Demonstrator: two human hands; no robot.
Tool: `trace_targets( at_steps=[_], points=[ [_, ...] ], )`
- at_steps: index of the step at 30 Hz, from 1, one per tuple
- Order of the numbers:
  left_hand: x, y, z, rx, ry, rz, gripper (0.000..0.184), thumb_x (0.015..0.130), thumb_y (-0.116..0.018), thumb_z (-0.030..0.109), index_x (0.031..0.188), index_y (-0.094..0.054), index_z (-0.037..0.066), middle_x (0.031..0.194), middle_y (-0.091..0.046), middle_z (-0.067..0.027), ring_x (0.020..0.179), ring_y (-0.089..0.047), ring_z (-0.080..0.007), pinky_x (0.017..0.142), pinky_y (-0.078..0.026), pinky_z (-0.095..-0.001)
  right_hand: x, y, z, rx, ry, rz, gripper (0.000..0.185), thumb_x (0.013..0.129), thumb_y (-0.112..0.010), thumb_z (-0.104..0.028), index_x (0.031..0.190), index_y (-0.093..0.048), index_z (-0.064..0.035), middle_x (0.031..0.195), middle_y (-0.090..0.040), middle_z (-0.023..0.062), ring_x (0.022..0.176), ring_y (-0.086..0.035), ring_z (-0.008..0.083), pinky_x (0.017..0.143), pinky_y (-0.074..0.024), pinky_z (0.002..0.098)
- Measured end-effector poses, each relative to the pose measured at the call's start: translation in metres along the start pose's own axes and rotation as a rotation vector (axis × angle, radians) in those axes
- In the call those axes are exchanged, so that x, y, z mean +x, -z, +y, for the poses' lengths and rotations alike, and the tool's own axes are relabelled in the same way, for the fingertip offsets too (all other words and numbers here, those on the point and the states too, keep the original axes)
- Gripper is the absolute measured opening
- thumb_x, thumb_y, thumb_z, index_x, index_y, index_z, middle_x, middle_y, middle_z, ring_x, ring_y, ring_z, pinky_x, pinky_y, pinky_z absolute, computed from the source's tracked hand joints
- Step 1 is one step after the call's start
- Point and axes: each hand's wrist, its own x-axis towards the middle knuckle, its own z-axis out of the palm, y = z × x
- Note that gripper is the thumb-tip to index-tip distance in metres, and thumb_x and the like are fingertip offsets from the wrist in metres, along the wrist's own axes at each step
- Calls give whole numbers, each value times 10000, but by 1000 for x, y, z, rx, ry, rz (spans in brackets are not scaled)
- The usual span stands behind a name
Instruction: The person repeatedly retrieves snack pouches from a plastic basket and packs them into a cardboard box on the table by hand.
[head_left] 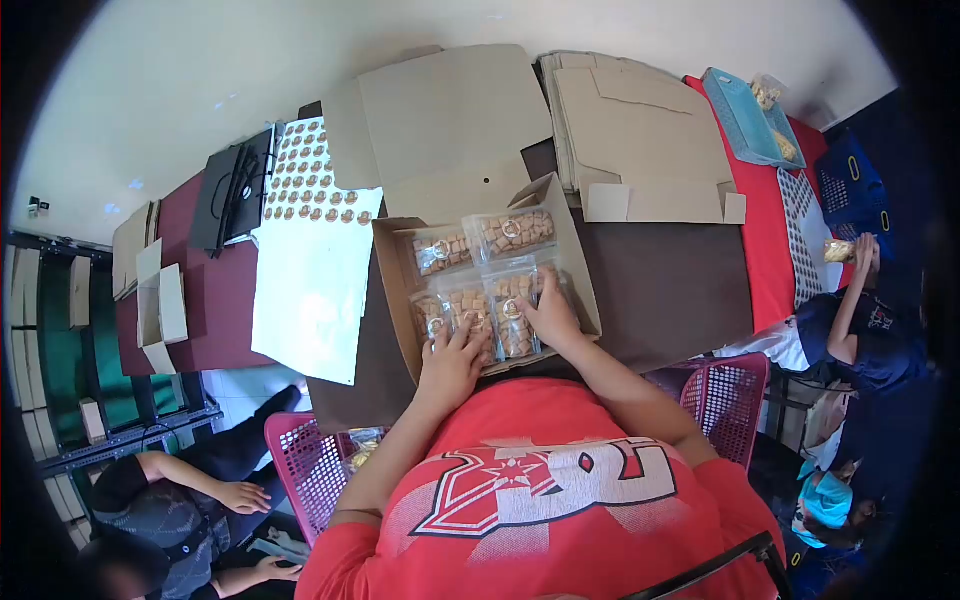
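Note:
An open cardboard box (589, 290) stands in front of me, its lid (455, 110) raised at the back. Inside lie several clear pouches of brown, pillow-shaped snacks with round labels, such as the back right pouch (515, 232) and the back left pouch (440, 252). My left hand (453, 362) rests on the front pouches, fingers spread and nothing grasped. My right hand (553, 315) touches the front right pouch (515, 315), thumb and fingers apart, some fingers partly hidden near the box's right wall.
Flattened cardboard boxes (650, 130) are stacked at back right. Sheets of round stickers (318, 180) lie left, beside a black folder-like object (235, 190). A blue basket (745, 120) holds packs on the red cloth. Pink chairs (305, 465) flank me. Co-workers sit left and right.

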Motion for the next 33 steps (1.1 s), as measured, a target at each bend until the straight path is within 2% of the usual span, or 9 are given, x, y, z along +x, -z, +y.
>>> trace_targets(
  at_steps=[6, 10, 13, 18, 24, 27, 29, 30, 33],
  points=[
    [-1, 15, 12, -43, 130, -68, 472, 845, -594, 303, 1304, -495, 261, 1421, -368, -65, 1189, -427, -375, 954, -347, -503, -4, -11, 6, 51, -20, -60, 618, 838, -639, -247, 1339, -340, -41, 1192, -534, 260, 1109, -525, 390, 936, -414, 450],
    [-1, 13, 10, -29, 122, -57, 467, 838, -601, 297, 1292, -504, 248, 1413, -374, -68, 1202, -409, -399, 946, -347, -508, -13, -5, -7, -179, 117, -86, 609, 855, -608, -300, 1341, -349, -40, 1256, -461, 243, 1180, -445, 392, 984, -374, 457],
    [-2, 11, 10, 8, 67, 20, 467, 834, -605, 289, 1288, -505, 240, 1426, -352, -74, 1245, -359, -429, 979, -313, -549, -21, 7, -24, -332, 108, -108, 618, 862, -589, -331, 1346, -349, -32, 1268, -442, 215, 1190, -425, 393, 994, -366, 464],
    [0, 13, 15, 20, -2, 33, 440, 862, -568, 264, 1295, -500, 233, 1466, -298, -39, 1346, -205, -453, 1033, -137, -687, -18, -13, -2, -441, 147, -93, 632, 876, -551, -373, 1365, -343, -30, 1273, -444, 192, 1187, -426, 393, 989, -376, 465],
    [7, 8, 18, -68, -132, -35, 419, 879, -540, 250, 1295, -497, 223, 1436, -358, -5, 1357, -238, -394, 1038, -140, -686, -24, -5, -8, -504, 208, -1, 638, 880, -539, -388, 1364, -354, -15, 1253, -454, 194, 1173, -436, 383, 967, -397, 462],
    [11, 12, 23, -97, -93, -71, 394, 879, -538, 245, 1269, -512, 206, 1380, -438, -5, 1334, -300, -378, 1055, -154, -660, -34, 11, -14, -415, 105, -9, 594, 878, -546, -382, 1314, -401, -4, 1185, -475, 200, 1120, -464, 375, 942, -402, 470],
    [11, 16, 24, -58, -83, -78, 396, 877, -541, 246, 1269, -510, 200, 1379, -437, -4, 1330, -303, -376, 1044, -163, -668, -44, 20, -9, -279, 332, 50, 511, 870, -568, -370, 1207, -469, 2, 1110, -492, 202, 1067, -485, 367, 913, -407, 464],
    [11, 19, 26, -64, -89, -79, 408, 879, -543, 255, 1280, -500, 193, 1404, -405, -30, 1335, -290, -378, 1040, -161, -668, -52, 25, -7, -262, 316, 21, 421, 857, -592, -339, 1096, -515, -2, 1067, -510, 193, 1052, -491, 364, 899, -407, 450],
    [16, 13, 36, -48, -86, -40, 430, 883, -543, 269, 1301, -483, 191, 1434, -356, -66, 1344, -265, -384, 1038, -147, -669, -67, 37, 5, -192, 451, -75, 367, 844, -607, -308, 1043, -542, -7, 1055, -531, 172, 1052, -493, 357, 910, -403, 439]
  ],
)
